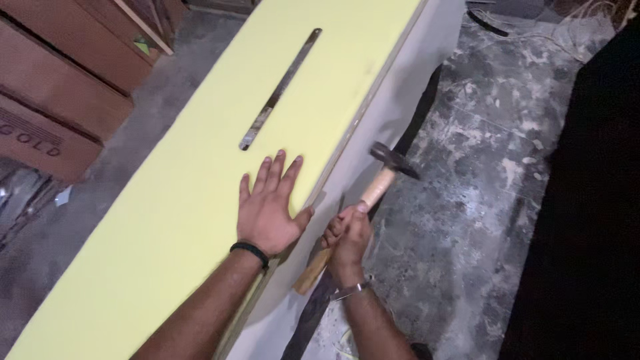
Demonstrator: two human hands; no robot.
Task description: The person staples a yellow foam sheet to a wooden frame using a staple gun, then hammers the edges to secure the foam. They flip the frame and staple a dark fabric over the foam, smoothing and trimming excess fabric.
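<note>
A long pale-yellow panel (167, 200) ran diagonally away from the person, its edge just right of the left hand (270, 207), which lay flat on it with fingers spread. Beyond those fingertips a metal saw blade (280, 89) lay along the panel. The right hand (348, 235) was clenched round a wooden-handled hammer (365, 208), head pointing up and away, beside the panel's edge. Stained concrete floor (480, 200) lay to the right.
</note>
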